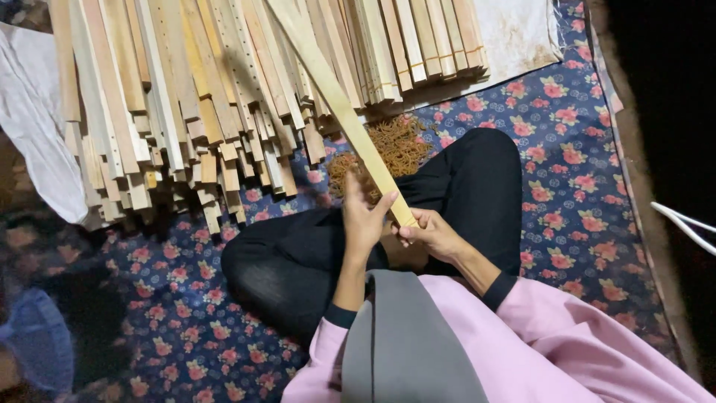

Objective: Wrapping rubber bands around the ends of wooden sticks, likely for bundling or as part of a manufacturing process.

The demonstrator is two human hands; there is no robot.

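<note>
Gripping wooden slat (pixel 339 104), both hands (pixel 395 224)

We see no packages, labels, signs or screens anywhere in this view.

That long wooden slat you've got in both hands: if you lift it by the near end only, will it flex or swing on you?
Probably stiff with slight flex: the slat looks thin, flat and straight. Likely light, since the right hand holds just its near end while the left hand rests against it. Its far end lies over the stacked slats, so it may swing once lifted clear.
</note>
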